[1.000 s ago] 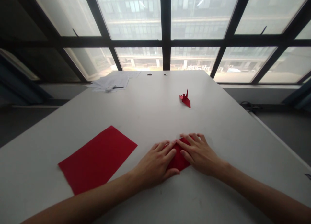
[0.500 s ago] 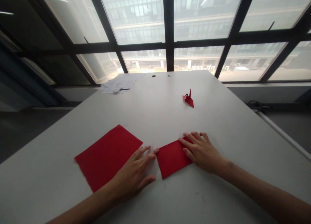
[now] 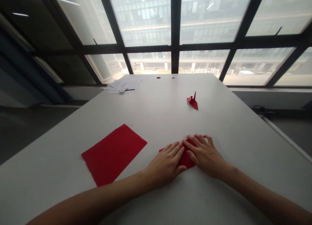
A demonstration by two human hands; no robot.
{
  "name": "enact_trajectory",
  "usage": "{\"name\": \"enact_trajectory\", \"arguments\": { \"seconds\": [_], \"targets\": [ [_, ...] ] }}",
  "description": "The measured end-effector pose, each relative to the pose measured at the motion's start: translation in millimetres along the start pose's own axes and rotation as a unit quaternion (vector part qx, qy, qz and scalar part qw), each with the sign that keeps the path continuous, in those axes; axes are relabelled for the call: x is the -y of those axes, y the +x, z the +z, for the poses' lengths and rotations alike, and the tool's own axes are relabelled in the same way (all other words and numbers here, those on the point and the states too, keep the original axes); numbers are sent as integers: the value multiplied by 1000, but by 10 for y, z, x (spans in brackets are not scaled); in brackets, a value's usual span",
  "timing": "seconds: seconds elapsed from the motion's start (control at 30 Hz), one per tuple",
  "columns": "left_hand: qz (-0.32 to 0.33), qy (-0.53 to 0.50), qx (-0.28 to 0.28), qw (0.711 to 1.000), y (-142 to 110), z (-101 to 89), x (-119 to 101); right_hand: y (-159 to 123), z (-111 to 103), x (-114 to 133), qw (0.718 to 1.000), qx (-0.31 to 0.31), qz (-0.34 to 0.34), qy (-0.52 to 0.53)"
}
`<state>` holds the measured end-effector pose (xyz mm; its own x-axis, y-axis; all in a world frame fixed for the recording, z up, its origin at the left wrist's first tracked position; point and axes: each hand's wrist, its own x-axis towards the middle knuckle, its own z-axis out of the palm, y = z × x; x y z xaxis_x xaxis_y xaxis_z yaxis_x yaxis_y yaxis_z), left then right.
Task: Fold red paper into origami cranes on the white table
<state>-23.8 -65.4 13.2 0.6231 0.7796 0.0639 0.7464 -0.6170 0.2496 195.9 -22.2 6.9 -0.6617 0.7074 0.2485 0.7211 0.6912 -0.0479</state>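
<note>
Flat on the table, a folded red sheet of paper (image 3: 187, 160) lies beneath both of my hands, which hide much of it. My left hand (image 3: 167, 165) rests open across its left part, fingers stretched out toward the far edge. Over the right part lies my right hand (image 3: 203, 155), open, its fingers spread on the paper. The fingertips of the two hands nearly meet at the middle of the sheet. To the left, a larger red sheet of paper (image 3: 114, 153) lies flat, with my left forearm passing just over its near corner.
A red origami crane (image 3: 193, 102) stands farther back on the white table (image 3: 156, 111). White papers (image 3: 126, 83) with a dark pen (image 3: 130, 89) lie at the far left. Large windows (image 3: 148, 20) rise behind the table's far edge.
My left hand has moved right, from beside the folded sheet's left edge onto its top. My right hand stays on the sheet. The view has shifted slightly.
</note>
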Motion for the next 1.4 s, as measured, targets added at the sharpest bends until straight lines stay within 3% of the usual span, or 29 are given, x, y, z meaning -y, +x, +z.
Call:
{"name": "enact_trajectory", "arguments": {
  "seconds": [0.13, 0.3, 0.43, 0.57, 0.77, 1.0, 1.17, 1.4],
  "targets": [
    [2, 11, 2, 1000, 36, 119, 26, -22, 41, -72, 1000, 4, 18, 13],
    [3, 11, 18, 1000, -9, 94, 67, -112, 59, -406, 998, 2, 70, -2],
    [3, 4, 16, 1000, -5, 97, 69, -137, 39, -607, 991, -39, 124, -40],
    [7, 0, 8, 1000, 8, 77, 40, -83, 21, -457, 988, -81, 127, -20],
    [0, -2, -24, 1000, 83, -28, -3, -9, 11, -117, 999, -20, 41, 25],
    [25, -9, -29, 999, 126, -70, 41, 2, -8, -78, 1000, -10, 14, 11],
    [-2, -23, -36, 999, 129, -77, 80, 15, -39, -60, 1000, -7, 15, 10],
    [-65, -41, -6, 997, -257, -185, 239, 19, -21, -70, 1000, -15, 10, 10]
  ]
}}
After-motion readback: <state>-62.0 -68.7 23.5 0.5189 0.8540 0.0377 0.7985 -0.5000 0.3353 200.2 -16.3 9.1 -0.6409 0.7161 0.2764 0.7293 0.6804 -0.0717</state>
